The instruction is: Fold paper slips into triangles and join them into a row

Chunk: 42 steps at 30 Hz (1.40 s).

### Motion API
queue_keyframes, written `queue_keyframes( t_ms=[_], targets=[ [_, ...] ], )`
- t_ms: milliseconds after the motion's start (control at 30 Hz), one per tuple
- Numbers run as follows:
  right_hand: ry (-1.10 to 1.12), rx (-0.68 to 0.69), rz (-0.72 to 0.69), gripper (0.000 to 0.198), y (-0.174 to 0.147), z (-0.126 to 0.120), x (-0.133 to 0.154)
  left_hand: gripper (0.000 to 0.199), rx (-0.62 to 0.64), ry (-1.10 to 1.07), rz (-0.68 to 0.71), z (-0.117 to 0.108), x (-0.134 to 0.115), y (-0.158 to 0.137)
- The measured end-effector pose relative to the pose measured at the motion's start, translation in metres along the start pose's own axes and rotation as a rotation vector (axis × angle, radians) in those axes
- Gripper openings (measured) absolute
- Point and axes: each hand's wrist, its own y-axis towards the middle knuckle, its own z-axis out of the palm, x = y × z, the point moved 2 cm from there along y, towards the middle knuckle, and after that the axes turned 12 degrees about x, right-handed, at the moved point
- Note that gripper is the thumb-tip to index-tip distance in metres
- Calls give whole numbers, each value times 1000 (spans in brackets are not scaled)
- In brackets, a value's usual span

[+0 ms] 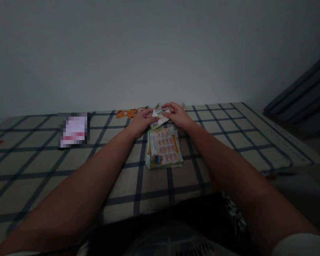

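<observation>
Well, the biggest thing here is the pale wall (154, 53), far past the pile of printed sheets (165, 149). Next comes the checked cloth (37, 160), which lies under the pile and spreads out on all sides of it. The pile is a bit messy, with corners poking out. Well to the left of the pile is a flat thing with a dark edge (74, 129), too blurry to name. Just past the pile are the two hands, the left hand (140, 122) toward its left side and the right hand (180, 116) toward its right. Both are pinching one small paper (160, 122), which is just past the pile's far edge and looks folded. Some paper bits (183, 106) peek out behind the hands, farther from the pile. If this is folding, I think it's best to line up the edges first, keep one side still, and press the crease flat with a thumb, nice and slow. Pulling both ways could rip it. It's dim, so check the corners closely.
</observation>
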Motion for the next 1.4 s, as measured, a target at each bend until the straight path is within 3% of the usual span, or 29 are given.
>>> queue_keyframes(
  t_ms=[300, 567, 833, 1167, 1400],
  targets=[
    [-11, -97, -2, 10, 2, -5, -1, 33, 32, -36, 12, 3, -4, -1],
    [14, -243, -27, 11, 5, -12, -3, 43, 10, -117, -34, 5, -4, -2],
    [53, -268, 49, 10, 5, -14, -6, 47, -48, -83, -9, 3, -3, 0],
    [45, -299, 58, 8, 8, -15, -12, 76, -70, -53, -18, 0, 0, -2],
    [31, -309, 59, 9, 9, -16, -13, 71, -154, -33, -29, 1, -1, -2]
  ],
)
